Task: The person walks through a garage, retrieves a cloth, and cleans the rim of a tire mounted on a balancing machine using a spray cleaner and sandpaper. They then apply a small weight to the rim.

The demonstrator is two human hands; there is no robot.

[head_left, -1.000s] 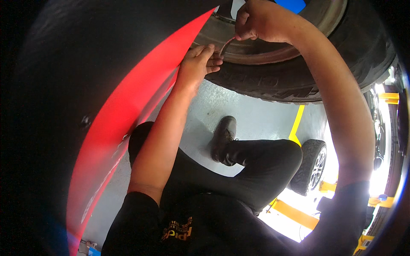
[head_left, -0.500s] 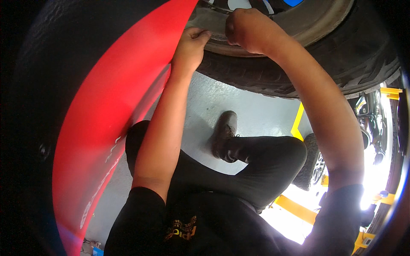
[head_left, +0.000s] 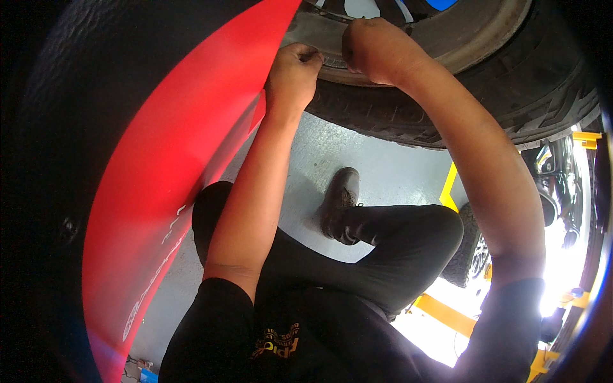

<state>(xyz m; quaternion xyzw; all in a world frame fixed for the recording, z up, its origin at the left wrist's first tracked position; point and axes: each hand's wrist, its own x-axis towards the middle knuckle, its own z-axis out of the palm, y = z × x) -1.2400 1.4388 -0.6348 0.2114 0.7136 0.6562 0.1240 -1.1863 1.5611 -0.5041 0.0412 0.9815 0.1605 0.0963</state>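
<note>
A large wheel fills the top of the view, with a black tire [head_left: 383, 112] round a dusty grey-brown metal rim [head_left: 476, 48]. At the rim's left part, my left hand [head_left: 294, 76] is closed, thumb against curled fingers; whatever it may hold is hidden. A little to its right, my right hand [head_left: 377, 51] is closed in a fist in front of the rim, knuckles up, its fingertips out of sight. Between the two hands, a short ribbed patch [head_left: 335, 62] shows on the rim's inner face.
A red panel with a black border [head_left: 159, 153] curves along the left, close to my left forearm. Below are grey floor [head_left: 313, 143], my bent leg and a dark shoe [head_left: 341, 191]. At right stand another tire [head_left: 463, 255], yellow metal parts [head_left: 447, 313] and a dark vehicle [head_left: 559, 172].
My left hand has shifted slightly right and down, and its fingers are curled tighter. My right hand stays nearly in place. The whole view has tilted a little.
</note>
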